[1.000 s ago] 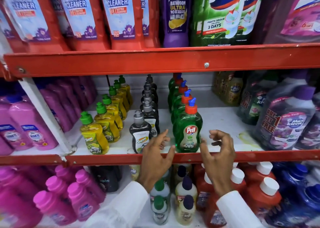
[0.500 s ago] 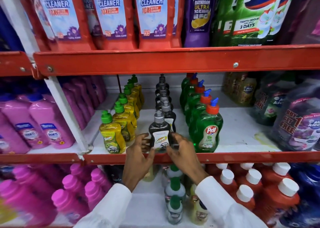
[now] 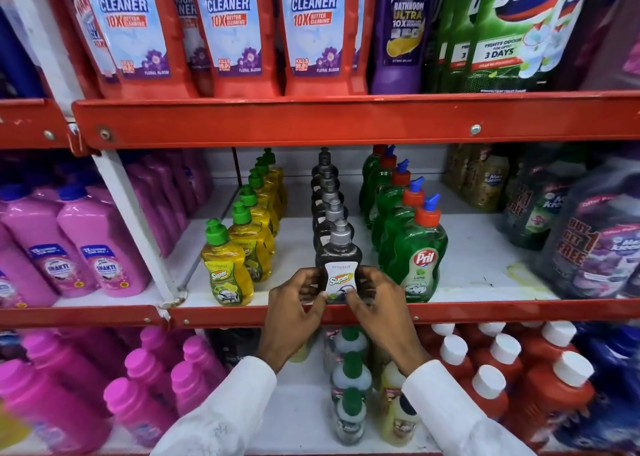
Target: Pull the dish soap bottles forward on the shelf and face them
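Hands gripping front black dish soap bottle at shelf edge.

Both hands are closing around the lower body of the black dish soap bottle (image 3: 337,265), which is standing upright at the front lip of the red shelf (image 3: 485,311), label facing outward. The left hand (image 3: 294,311) is pinching its left side; the right hand (image 3: 377,308) is pinching its right side, fingertips lying over the label's lower corners. More black bottles are queuing in a row directly behind it. The yellow bottle row (image 3: 227,275) is standing just to the left, the green Pril bottle row (image 3: 417,258) just to the right, each front bottle sitting near the edge. White sleeves (image 3: 446,407) are covering both forearms.
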A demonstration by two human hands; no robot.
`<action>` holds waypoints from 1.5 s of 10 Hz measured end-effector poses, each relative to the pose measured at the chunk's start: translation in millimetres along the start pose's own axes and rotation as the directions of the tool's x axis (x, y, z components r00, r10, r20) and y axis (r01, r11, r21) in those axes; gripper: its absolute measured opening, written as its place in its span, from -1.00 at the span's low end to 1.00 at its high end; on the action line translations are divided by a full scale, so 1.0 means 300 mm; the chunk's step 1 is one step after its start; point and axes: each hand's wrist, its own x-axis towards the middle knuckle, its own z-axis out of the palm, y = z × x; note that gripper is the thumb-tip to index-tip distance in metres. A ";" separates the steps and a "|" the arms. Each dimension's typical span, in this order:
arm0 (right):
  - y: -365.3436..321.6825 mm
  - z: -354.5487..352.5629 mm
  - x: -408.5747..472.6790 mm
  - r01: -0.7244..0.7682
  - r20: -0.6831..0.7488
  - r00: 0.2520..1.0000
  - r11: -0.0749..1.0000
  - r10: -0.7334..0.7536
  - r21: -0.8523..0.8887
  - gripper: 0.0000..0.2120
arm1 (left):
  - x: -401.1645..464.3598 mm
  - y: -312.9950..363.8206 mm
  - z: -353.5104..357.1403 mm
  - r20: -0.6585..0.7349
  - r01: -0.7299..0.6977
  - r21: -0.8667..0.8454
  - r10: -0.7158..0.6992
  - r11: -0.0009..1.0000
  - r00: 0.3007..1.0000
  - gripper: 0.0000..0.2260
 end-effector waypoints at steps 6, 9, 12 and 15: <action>-0.266 0.344 -0.044 0.155 0.066 0.984 0.981 -0.163 0.114 -0.63 | -0.042 -0.231 -0.412 -0.389 0.181 -0.194 -0.245 0.964 0.888 -0.60; -0.302 0.426 0.031 0.081 0.189 0.977 0.993 -0.095 0.084 -0.58 | -0.029 -0.277 -0.442 -0.121 0.052 0.038 -0.047 0.998 0.992 -0.66; -0.284 0.419 0.024 0.010 0.145 0.989 0.997 -0.022 0.080 -0.64 | -0.026 -0.306 -0.426 -0.078 0.014 -0.007 -0.015 1.000 0.997 -0.69; -0.287 0.380 -0.004 -0.020 -0.003 1.000 0.987 0.021 0.158 -0.64 | -0.028 -0.290 -0.401 -0.150 0.047 -0.046 -0.053 0.998 0.987 -0.58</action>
